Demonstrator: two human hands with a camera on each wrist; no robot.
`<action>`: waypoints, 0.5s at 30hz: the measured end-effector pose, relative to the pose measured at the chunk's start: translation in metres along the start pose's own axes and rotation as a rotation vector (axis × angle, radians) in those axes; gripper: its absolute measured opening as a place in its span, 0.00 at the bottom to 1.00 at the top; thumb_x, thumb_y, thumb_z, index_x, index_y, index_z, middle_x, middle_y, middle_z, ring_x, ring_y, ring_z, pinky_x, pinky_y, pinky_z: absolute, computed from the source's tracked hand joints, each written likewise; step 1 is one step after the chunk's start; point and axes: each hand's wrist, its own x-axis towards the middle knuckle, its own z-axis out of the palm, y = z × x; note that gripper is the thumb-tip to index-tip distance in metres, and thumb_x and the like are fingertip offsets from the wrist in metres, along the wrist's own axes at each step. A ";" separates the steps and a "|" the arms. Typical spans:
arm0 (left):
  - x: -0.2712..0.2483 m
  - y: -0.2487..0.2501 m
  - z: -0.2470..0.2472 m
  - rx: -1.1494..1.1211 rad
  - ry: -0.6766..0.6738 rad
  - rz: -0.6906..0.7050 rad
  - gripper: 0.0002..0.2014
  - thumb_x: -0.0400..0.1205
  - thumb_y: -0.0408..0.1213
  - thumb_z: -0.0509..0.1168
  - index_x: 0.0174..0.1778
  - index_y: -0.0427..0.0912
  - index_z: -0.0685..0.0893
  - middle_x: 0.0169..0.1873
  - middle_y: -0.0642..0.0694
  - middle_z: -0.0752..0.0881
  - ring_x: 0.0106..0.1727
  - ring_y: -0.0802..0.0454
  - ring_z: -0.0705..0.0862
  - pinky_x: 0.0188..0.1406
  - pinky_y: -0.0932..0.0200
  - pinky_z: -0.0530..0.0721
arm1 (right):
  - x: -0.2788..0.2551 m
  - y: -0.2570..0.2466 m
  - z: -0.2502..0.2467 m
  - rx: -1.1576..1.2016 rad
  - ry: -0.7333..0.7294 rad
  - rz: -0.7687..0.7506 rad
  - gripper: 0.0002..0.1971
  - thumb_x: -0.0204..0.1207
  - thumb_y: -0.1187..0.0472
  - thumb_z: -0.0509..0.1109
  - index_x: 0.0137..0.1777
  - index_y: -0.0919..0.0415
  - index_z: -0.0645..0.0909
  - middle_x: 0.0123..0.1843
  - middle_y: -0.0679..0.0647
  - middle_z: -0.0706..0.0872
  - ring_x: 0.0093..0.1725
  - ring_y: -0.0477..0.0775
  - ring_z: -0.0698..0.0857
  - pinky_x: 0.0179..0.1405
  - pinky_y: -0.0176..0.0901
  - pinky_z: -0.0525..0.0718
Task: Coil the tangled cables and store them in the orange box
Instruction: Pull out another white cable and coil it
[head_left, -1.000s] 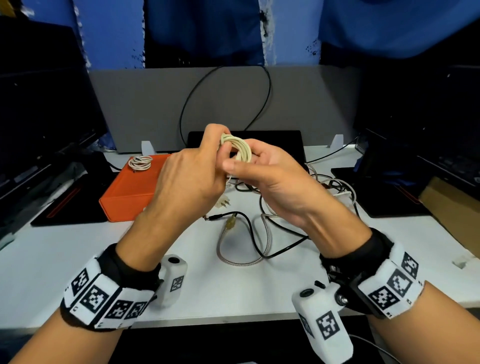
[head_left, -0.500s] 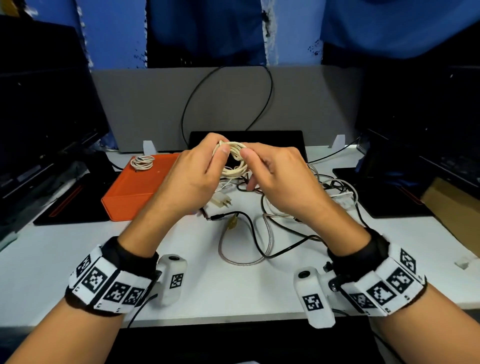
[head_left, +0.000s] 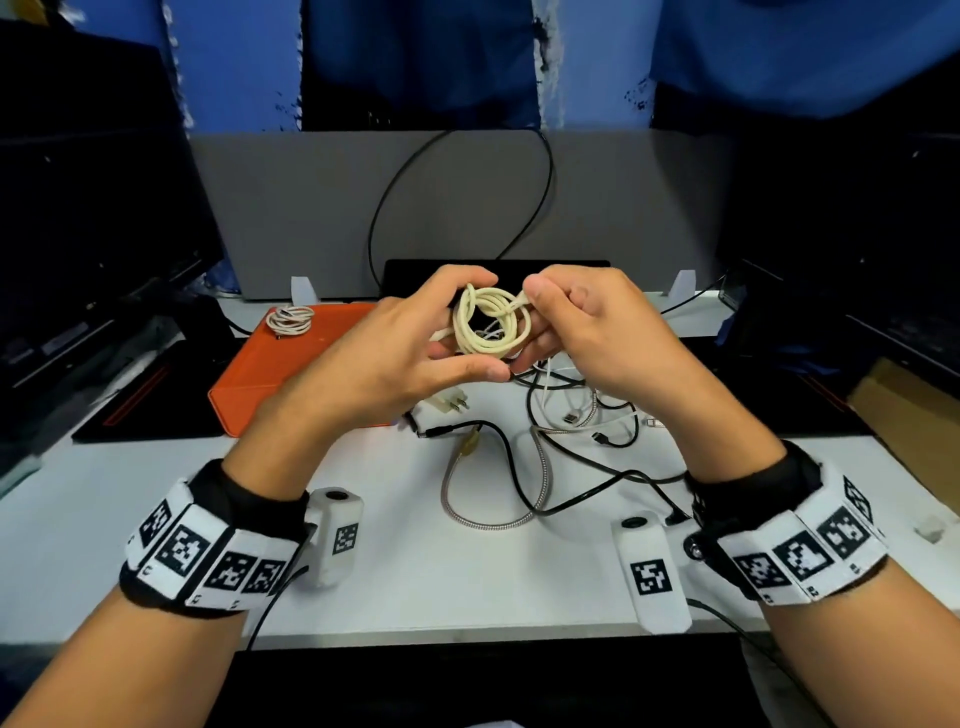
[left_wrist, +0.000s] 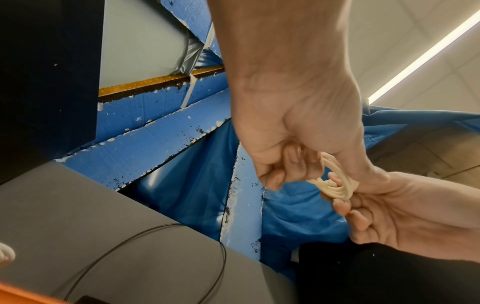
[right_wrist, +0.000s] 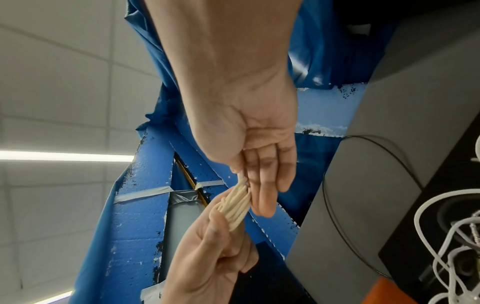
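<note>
A cream cable coil (head_left: 491, 325) hangs in the air between both hands, above the table. My left hand (head_left: 415, 343) curls around its left side, fingers behind the loops. My right hand (head_left: 571, 327) pinches a strand at the coil's upper right between thumb and forefinger. The coil (left_wrist: 337, 183) shows edge-on in the left wrist view, and as a bundle of strands (right_wrist: 235, 203) in the right wrist view. The orange box (head_left: 270, 364) lies at the back left and holds one small white coiled cable (head_left: 291, 319). A tangle of black, white and braided cables (head_left: 561, 431) lies under my hands.
A white plug (head_left: 449, 402) sits just right of the orange box. Dark monitors stand left and right, a grey partition (head_left: 467, 208) behind with a black cable looped on it. A cardboard box (head_left: 914, 410) sits at the far right edge.
The coil has been turned from edge-on to face me, showing its round loops. Both hands have dropped slightly, and the right hand now pinches a strand at the coil's top.
</note>
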 end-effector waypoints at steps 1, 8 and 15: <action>0.001 -0.001 0.000 0.024 0.013 0.010 0.36 0.74 0.61 0.74 0.77 0.57 0.71 0.57 0.62 0.88 0.53 0.64 0.89 0.53 0.54 0.89 | 0.000 -0.001 -0.001 0.006 0.001 0.007 0.20 0.93 0.52 0.58 0.48 0.67 0.83 0.40 0.57 0.94 0.38 0.52 0.95 0.50 0.70 0.90; 0.006 -0.007 0.009 0.118 0.286 0.062 0.28 0.80 0.57 0.74 0.74 0.54 0.76 0.52 0.58 0.91 0.50 0.55 0.89 0.52 0.51 0.86 | 0.000 -0.005 0.007 0.188 0.098 0.036 0.17 0.94 0.57 0.57 0.52 0.64 0.84 0.40 0.58 0.95 0.39 0.57 0.95 0.53 0.62 0.92; 0.005 -0.003 0.007 0.226 0.142 -0.003 0.41 0.76 0.67 0.63 0.84 0.53 0.67 0.60 0.50 0.90 0.56 0.51 0.87 0.55 0.51 0.85 | 0.000 -0.002 0.007 0.149 0.123 0.048 0.18 0.93 0.57 0.58 0.51 0.67 0.84 0.41 0.58 0.95 0.39 0.56 0.96 0.50 0.63 0.93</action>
